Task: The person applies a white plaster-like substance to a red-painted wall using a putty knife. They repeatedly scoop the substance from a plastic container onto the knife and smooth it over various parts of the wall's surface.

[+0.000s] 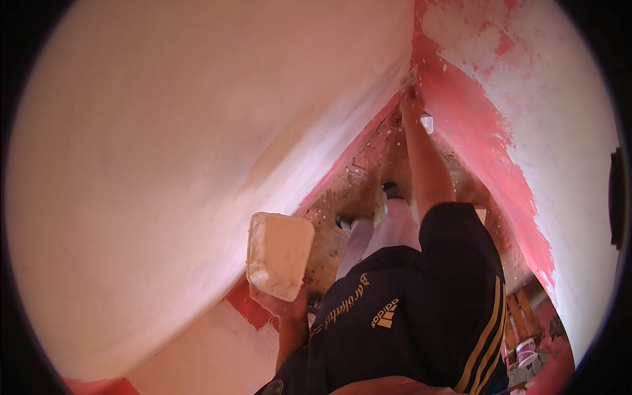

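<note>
My left hand point(282, 305) grips the lower end of a shallow rectangular tub point(282, 255) from beneath. The tub is coated with pale paint or plaster, and its light contents show from above. My right arm stretches ahead to where two walls meet. There my right hand point(412, 104) is closed close to the corner, around something too small and blurred to name. The left wall point(164, 164) is covered in a pale coat down to a thin red strip. On the right wall point(480, 125), a broad red band shows below a patchy white coat.
Below lies a floor point(388, 148) spattered with white drops, with my feet on it. A small white object point(427, 124) shows beside my right wrist. At the lower right are wooden slats point(522, 316) and a white-and-purple bucket point(526, 353).
</note>
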`<control>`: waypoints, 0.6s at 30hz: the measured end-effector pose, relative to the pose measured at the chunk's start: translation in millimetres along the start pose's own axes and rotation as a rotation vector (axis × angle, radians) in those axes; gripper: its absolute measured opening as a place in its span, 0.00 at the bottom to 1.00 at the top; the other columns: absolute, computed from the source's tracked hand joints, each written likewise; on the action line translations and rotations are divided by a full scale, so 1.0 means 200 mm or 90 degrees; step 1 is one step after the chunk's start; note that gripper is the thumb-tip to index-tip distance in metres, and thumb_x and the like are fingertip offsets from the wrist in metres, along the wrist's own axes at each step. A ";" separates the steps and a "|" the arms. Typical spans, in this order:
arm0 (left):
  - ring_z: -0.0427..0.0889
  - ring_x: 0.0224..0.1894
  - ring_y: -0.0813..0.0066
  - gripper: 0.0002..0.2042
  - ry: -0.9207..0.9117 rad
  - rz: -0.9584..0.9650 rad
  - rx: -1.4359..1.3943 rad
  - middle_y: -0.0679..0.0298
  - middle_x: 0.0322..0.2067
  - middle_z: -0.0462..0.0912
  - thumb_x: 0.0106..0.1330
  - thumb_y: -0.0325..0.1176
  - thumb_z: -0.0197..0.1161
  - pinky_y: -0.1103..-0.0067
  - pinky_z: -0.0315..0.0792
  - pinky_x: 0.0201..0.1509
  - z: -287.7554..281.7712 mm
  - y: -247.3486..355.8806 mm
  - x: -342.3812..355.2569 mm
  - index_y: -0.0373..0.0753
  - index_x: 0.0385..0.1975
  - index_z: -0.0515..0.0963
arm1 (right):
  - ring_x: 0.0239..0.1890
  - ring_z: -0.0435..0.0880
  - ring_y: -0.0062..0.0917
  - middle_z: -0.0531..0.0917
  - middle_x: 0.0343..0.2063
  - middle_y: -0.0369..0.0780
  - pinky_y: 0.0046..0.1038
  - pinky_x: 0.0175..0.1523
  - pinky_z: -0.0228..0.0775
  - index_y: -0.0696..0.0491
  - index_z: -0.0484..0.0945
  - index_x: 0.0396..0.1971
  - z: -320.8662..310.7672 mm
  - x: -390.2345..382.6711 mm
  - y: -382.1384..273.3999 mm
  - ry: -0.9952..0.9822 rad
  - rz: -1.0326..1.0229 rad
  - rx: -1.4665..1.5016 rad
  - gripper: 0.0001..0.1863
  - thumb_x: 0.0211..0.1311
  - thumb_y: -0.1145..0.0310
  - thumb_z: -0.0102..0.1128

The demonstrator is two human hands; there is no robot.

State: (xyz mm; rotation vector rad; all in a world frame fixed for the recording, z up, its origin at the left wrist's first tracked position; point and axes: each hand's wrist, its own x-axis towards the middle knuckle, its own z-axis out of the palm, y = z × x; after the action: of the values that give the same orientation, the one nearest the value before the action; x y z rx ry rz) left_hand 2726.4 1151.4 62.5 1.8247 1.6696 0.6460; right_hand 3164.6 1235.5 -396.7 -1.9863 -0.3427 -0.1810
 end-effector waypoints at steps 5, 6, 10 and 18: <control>0.78 0.53 0.65 0.30 0.037 -0.221 -0.467 0.61 0.54 0.77 0.58 0.42 0.62 0.66 0.77 0.51 -0.13 0.15 -0.05 0.38 0.61 0.69 | 0.44 0.83 0.48 0.84 0.44 0.53 0.42 0.49 0.74 0.52 0.75 0.57 0.01 -0.44 -0.54 -0.171 0.157 -0.034 0.20 0.71 0.57 0.53; 0.79 0.51 0.67 0.32 0.062 -0.228 -0.516 0.60 0.51 0.78 0.52 0.33 0.71 0.70 0.76 0.52 -0.19 0.17 -0.10 0.34 0.59 0.70 | 0.46 0.82 0.50 0.83 0.45 0.54 0.43 0.51 0.73 0.51 0.73 0.59 -0.08 -0.71 -0.74 -0.266 0.111 -0.063 0.22 0.72 0.56 0.51; 0.80 0.47 0.70 0.34 0.122 -0.209 -0.526 0.60 0.48 0.80 0.45 0.23 0.79 0.73 0.76 0.51 -0.40 0.18 -0.18 0.30 0.55 0.73 | 0.52 0.80 0.54 0.82 0.50 0.56 0.45 0.59 0.72 0.46 0.67 0.70 -0.74 -1.32 -1.23 -0.716 -0.022 0.131 0.26 0.76 0.54 0.42; 0.74 0.61 0.58 0.31 -0.051 -0.314 -0.807 0.64 0.62 0.73 0.70 0.60 0.43 0.57 0.74 0.53 -0.75 -0.06 -0.26 0.49 0.67 0.67 | 0.42 0.84 0.47 0.85 0.40 0.55 0.40 0.49 0.76 0.62 0.78 0.50 -0.39 -0.42 -0.58 -0.119 0.137 0.242 0.16 0.70 0.67 0.53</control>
State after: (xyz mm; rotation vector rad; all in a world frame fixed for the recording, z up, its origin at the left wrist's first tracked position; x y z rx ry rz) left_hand 2609.4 1113.5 163.6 0.5072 1.0882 1.0311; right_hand 3049.6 1198.6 -286.6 -1.6505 -0.2581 0.1968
